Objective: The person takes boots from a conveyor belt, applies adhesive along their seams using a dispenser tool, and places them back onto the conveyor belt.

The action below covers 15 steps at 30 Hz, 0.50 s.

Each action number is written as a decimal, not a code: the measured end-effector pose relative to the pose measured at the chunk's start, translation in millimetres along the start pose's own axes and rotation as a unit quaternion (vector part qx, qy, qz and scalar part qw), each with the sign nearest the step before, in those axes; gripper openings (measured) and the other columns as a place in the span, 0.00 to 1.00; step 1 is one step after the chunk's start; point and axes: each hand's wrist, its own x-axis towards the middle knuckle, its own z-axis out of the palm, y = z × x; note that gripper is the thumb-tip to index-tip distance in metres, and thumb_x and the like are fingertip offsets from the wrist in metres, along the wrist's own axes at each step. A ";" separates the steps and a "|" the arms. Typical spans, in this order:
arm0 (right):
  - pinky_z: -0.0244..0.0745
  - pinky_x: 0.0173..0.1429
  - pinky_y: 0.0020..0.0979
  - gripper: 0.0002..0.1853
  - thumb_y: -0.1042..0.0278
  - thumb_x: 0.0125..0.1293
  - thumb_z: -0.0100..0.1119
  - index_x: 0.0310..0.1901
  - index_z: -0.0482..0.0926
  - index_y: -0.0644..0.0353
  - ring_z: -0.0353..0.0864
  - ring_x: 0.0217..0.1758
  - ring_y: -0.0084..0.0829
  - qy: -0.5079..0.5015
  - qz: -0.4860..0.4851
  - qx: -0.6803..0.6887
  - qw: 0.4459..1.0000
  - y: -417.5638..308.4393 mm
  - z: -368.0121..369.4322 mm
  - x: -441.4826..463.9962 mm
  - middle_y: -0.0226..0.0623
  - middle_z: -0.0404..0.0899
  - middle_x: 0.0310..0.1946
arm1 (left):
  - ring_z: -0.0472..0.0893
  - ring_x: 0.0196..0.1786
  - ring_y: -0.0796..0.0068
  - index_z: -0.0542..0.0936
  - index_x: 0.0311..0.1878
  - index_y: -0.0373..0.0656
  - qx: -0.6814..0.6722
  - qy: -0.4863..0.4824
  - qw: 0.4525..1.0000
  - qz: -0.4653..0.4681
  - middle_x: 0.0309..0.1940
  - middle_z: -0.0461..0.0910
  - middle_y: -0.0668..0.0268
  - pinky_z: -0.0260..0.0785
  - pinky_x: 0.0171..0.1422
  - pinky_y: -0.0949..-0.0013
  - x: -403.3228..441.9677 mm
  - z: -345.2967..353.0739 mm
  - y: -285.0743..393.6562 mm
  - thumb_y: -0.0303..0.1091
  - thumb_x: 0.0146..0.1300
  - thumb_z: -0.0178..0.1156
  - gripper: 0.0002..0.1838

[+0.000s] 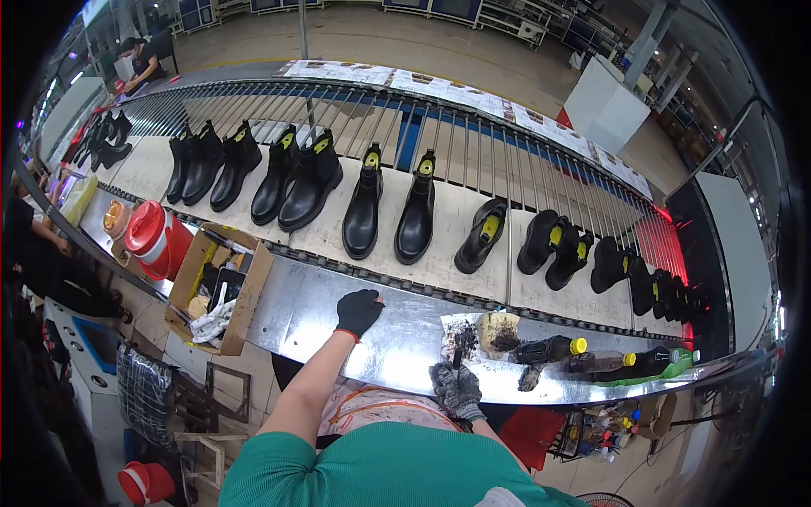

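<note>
My left hand, in a black glove with a red cuff, rests on the metal worktop with its fingers curled and nothing visible in them. My right hand, in a stained grey glove, grips a small dark brush; its bristles are hard to make out. The brush points at a white sheet smeared with black. Beside that sheet lies a cream sponge with dark stains. A black ankle boot and its mate stand on the conveyor ahead of my hands.
More black boots line the conveyor on both sides. Bottles lie at the right of the worktop, near a dirty rag. At left are a cardboard box and a red jug. A co-worker sits far left.
</note>
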 end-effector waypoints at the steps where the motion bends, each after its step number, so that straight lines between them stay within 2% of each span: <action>1: 0.71 0.31 0.29 0.14 0.54 0.64 0.59 0.38 0.80 0.59 0.78 0.26 0.24 0.008 0.000 -0.081 0.997 -4.0 -2.0 1.1 0.35 0.82 0.27 | 0.80 0.33 0.58 0.81 0.31 0.49 0.007 -0.017 1.000 -0.005 0.28 0.80 0.62 0.71 0.37 0.56 0.1 -1.2 1.0 0.46 0.60 0.53 0.13; 2: 0.72 0.33 0.31 0.16 0.52 0.63 0.59 0.38 0.80 0.58 0.79 0.27 0.26 0.016 0.001 -0.160 0.987 -3.6 -4.6 -1.0 0.36 0.82 0.28 | 0.80 0.33 0.57 0.80 0.31 0.49 0.000 -0.001 1.000 -0.003 0.28 0.80 0.62 0.71 0.37 0.56 -0.6 0.1 0.7 0.46 0.60 0.53 0.13; 3: 0.73 0.40 0.38 0.19 0.46 0.61 0.59 0.38 0.81 0.56 0.82 0.34 0.36 0.048 -0.057 -0.245 0.967 13.9 -9.5 6.3 0.41 0.83 0.30 | 0.80 0.33 0.57 0.80 0.31 0.49 -0.008 0.013 1.000 -0.001 0.27 0.80 0.62 0.71 0.36 0.56 -1.8 2.5 -0.1 0.46 0.60 0.53 0.13; 5: 0.72 0.46 0.42 0.20 0.45 0.60 0.58 0.40 0.81 0.55 0.81 0.40 0.43 0.050 -0.043 -0.235 0.970 25.3 -13.4 10.7 0.43 0.83 0.33 | 0.80 0.31 0.57 0.80 0.31 0.49 -0.008 0.013 1.000 0.001 0.26 0.80 0.62 0.71 0.35 0.55 -1.1 3.2 -0.3 0.46 0.60 0.54 0.13; 12: 0.74 0.44 0.41 0.18 0.48 0.59 0.60 0.41 0.81 0.53 0.82 0.38 0.42 0.065 -0.056 -0.172 0.981 30.3 -9.2 11.5 0.43 0.83 0.32 | 0.79 0.28 0.58 0.79 0.28 0.48 -0.008 0.051 0.998 0.022 0.23 0.78 0.62 0.70 0.32 0.57 -0.8 1.8 2.1 0.43 0.58 0.57 0.10; 15: 0.74 0.45 0.40 0.17 0.49 0.59 0.60 0.40 0.81 0.53 0.82 0.39 0.41 0.057 -0.068 -0.194 0.977 30.7 -11.0 9.3 0.42 0.83 0.33 | 0.78 0.27 0.58 0.78 0.25 0.48 -0.031 0.078 0.996 0.026 0.22 0.77 0.63 0.69 0.31 0.58 0.5 1.3 3.5 0.42 0.58 0.57 0.11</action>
